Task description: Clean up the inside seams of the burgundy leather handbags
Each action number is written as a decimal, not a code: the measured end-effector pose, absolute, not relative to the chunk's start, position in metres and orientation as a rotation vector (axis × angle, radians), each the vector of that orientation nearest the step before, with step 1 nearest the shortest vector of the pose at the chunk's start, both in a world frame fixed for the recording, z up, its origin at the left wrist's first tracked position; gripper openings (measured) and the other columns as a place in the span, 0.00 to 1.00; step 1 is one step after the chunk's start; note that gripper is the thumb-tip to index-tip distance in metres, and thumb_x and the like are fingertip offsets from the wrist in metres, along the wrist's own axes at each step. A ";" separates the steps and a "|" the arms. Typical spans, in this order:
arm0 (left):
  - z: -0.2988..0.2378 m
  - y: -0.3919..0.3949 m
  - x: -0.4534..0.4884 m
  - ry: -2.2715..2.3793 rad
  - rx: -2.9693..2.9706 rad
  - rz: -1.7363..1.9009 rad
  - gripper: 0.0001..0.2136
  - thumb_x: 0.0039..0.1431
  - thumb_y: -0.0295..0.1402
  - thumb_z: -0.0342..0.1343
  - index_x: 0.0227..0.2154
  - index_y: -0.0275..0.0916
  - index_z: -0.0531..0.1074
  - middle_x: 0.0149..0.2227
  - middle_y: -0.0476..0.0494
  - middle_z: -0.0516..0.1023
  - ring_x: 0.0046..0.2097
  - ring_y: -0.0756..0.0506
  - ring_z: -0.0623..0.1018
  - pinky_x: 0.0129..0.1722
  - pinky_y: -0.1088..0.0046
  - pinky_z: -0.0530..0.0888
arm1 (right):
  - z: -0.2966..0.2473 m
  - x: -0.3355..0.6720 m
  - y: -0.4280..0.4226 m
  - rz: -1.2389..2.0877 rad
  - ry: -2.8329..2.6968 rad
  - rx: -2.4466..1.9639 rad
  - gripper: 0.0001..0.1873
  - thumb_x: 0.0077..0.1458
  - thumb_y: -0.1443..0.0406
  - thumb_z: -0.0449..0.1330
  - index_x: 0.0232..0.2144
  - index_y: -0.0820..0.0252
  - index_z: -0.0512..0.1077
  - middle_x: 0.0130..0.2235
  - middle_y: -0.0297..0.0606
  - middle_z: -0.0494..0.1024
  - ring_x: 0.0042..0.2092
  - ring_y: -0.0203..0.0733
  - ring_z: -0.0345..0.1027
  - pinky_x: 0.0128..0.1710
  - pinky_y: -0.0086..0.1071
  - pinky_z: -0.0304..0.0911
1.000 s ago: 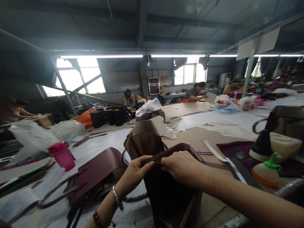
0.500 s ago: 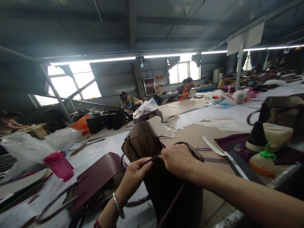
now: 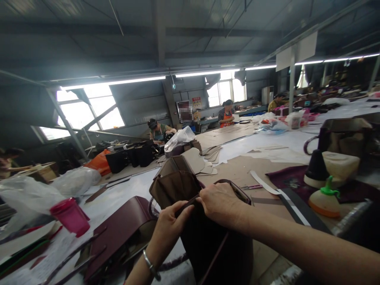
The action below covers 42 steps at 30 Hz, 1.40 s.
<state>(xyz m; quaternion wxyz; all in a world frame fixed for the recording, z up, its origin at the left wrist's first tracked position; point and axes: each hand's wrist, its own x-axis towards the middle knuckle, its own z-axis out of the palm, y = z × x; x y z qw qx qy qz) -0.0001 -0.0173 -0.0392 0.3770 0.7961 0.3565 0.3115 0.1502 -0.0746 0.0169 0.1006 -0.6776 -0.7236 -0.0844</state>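
A dark maroon leather bag [image 3: 219,249] stands upright on the worktable in front of me. My left hand [image 3: 169,227], with a silver bangle on the wrist, pinches the bag's top rim from the left. My right hand [image 3: 221,204] is closed over the same rim from the right, fingers curled round the edge. Directly behind the bag stands a brown bag [image 3: 175,182] with its mouth agape. A flat maroon bag [image 3: 121,229] with long handles lies to the left.
A pink cup [image 3: 69,215] and clear plastic bags [image 3: 35,192] sit at left. A glue bottle with a green cap [image 3: 325,200] and a black-topped bottle [image 3: 316,170] stand at right, by dark fabric and strips. Cardboard patterns cover the long table [image 3: 255,166]. Other people work at far benches.
The view has tilted up and shifted slightly. Both hands stay on the bag's rim, drawn a little closer together, and the bag's mouth looks more pinched shut than a second ago.
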 end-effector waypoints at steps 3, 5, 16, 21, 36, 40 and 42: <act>-0.042 -0.020 0.001 0.935 1.983 0.832 0.15 0.52 0.42 0.50 0.36 0.37 0.72 0.30 0.47 0.76 0.33 0.47 0.72 0.30 0.78 0.68 | 0.018 0.150 -0.076 -0.243 -2.146 -1.997 0.16 0.50 0.62 0.49 0.25 0.61 0.75 0.26 0.47 0.76 0.29 0.51 0.71 0.25 0.36 0.63; -0.044 -0.023 0.002 0.953 1.928 0.861 0.15 0.51 0.42 0.51 0.36 0.36 0.72 0.30 0.47 0.76 0.33 0.47 0.72 0.30 0.78 0.68 | 0.019 0.150 -0.077 -0.234 -2.153 -1.995 0.16 0.50 0.62 0.49 0.26 0.60 0.75 0.27 0.46 0.77 0.30 0.50 0.71 0.26 0.35 0.63; -0.032 -0.031 0.006 0.881 1.910 0.758 0.16 0.53 0.40 0.49 0.43 0.38 0.69 0.36 0.46 0.76 0.40 0.45 0.73 0.38 0.76 0.69 | 0.020 0.154 -0.081 -0.220 -2.162 -1.995 0.16 0.51 0.62 0.48 0.27 0.61 0.75 0.27 0.48 0.77 0.31 0.48 0.71 0.28 0.34 0.62; -0.018 -0.036 0.008 0.858 2.117 0.658 0.13 0.53 0.37 0.48 0.40 0.40 0.71 0.36 0.49 0.76 0.39 0.47 0.73 0.38 0.78 0.67 | 0.023 0.153 -0.086 -0.226 -2.177 -1.986 0.16 0.51 0.62 0.48 0.26 0.60 0.74 0.27 0.46 0.77 0.31 0.49 0.71 0.27 0.34 0.62; -0.023 -0.030 0.019 0.982 2.130 0.750 0.15 0.51 0.39 0.46 0.24 0.34 0.72 0.21 0.50 0.69 0.24 0.51 0.65 0.22 0.79 0.59 | 0.021 0.185 -0.102 -0.286 -2.162 -2.016 0.12 0.52 0.65 0.48 0.29 0.61 0.71 0.32 0.42 0.75 0.35 0.44 0.68 0.33 0.32 0.58; -0.023 -0.029 0.019 0.952 2.102 0.722 0.15 0.51 0.40 0.46 0.26 0.34 0.73 0.22 0.49 0.70 0.25 0.51 0.66 0.23 0.79 0.60 | 0.021 0.191 -0.097 -0.190 -2.073 -2.109 0.10 0.52 0.64 0.49 0.30 0.61 0.69 0.31 0.42 0.75 0.34 0.44 0.68 0.31 0.31 0.58; -0.023 -0.029 0.018 0.945 2.102 0.712 0.15 0.52 0.40 0.46 0.26 0.34 0.73 0.22 0.49 0.70 0.25 0.51 0.66 0.23 0.79 0.60 | 0.020 0.191 -0.093 -0.179 -2.020 -2.134 0.09 0.52 0.64 0.50 0.33 0.61 0.68 0.31 0.42 0.74 0.34 0.44 0.69 0.31 0.31 0.58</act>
